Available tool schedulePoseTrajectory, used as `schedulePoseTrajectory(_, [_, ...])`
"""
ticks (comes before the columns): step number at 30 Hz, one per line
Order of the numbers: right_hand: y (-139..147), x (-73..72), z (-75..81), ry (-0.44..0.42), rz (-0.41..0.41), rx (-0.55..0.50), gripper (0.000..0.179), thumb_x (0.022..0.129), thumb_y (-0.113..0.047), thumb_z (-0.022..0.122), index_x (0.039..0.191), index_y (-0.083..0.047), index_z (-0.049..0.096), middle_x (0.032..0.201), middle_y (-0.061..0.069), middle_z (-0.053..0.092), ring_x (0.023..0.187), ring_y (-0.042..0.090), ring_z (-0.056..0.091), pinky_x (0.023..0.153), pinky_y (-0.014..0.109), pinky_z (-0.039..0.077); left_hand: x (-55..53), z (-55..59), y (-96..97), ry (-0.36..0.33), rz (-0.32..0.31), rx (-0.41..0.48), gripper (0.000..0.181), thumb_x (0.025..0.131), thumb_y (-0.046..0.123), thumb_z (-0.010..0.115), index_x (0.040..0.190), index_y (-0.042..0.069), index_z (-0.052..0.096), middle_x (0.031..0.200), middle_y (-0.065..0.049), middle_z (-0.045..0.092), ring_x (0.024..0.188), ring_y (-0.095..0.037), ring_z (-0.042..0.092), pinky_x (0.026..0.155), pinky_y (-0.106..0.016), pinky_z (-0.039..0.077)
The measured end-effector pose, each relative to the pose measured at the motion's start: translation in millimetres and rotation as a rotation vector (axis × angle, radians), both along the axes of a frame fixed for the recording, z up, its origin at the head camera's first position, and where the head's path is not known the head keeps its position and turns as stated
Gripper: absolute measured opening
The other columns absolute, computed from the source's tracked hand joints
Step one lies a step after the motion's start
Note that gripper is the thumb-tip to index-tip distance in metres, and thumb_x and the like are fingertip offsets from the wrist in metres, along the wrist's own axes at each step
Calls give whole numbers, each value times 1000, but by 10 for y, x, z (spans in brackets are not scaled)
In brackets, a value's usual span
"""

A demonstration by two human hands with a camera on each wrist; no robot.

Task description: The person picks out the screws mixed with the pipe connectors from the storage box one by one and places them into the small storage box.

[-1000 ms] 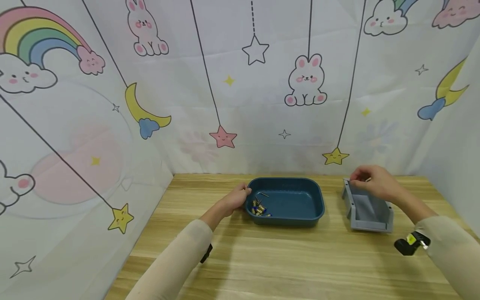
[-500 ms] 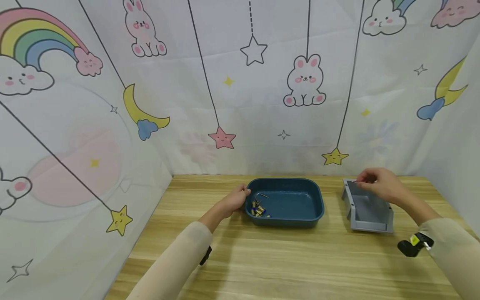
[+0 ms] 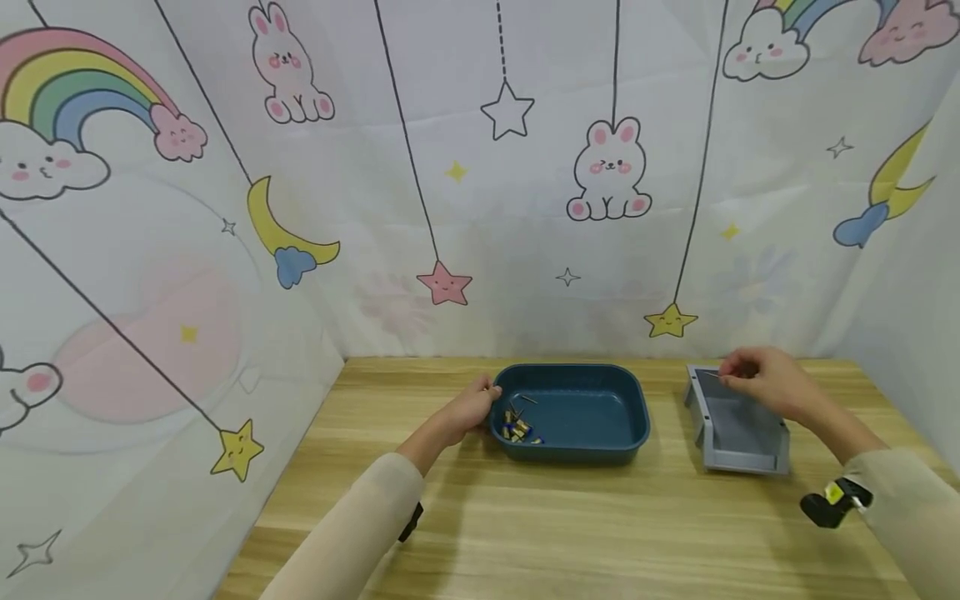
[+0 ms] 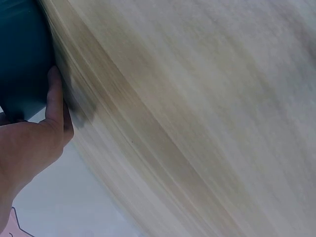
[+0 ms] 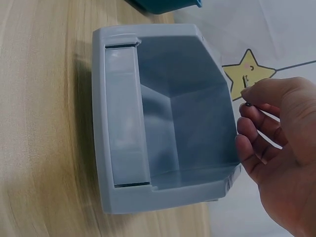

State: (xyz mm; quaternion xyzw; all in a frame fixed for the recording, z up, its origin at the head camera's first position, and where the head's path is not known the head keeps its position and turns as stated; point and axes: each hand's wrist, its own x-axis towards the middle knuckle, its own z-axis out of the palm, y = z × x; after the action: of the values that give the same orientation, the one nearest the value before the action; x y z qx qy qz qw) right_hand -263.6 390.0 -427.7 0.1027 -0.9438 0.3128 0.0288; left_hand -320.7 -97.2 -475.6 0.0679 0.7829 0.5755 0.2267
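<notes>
"So, where is the thin pin?"
"The right hand pinches it above the grey bin; the left hand grips the blue tub."
"And its handling?"
"Probably light, stiff, rather slippery; better held near one end."

The head camera looks forward and down from behind the left fingers and right fingers, far enough back to show the whole teal tray and grey bin. Close to the left fingers, that wrist's camera faces the tray's outside and the surface beside it; the right wrist's camera, near and turned sideways, looks into the bin, which the head view shares.
</notes>
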Motion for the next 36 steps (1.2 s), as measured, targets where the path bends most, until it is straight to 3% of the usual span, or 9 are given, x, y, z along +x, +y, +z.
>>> schedulePoseTrajectory(11, [-1,-46,-79,-2,-17,-5,8,102,-8,70,105,-1,70,94,6,67,83,19,58,66,30,49,20,-12,-44,9,2,-18,18,117,24,38,107,9,40,105,-15,48,80,-24,55,69,-40,53])
schedulePoseTrajectory(23, [-7,-30,-128,36,-13,-8,6,100,-6,72,99,0,71,91,5,67,81,16,57,64,29,48,24,-45,-11,13,11,-3,18,116,22,38,104,10,40,109,-17,50,87,-24,58,69,-37,53])
schedulePoseTrajectory(36, [-5,-19,-133,15,-38,-12,10,101,-11,73,100,-1,70,91,5,67,80,16,56,63,29,47,6,-51,27,21,19,-10,18,116,22,39,103,10,41,107,-16,48,85,-25,55,69,-39,50])
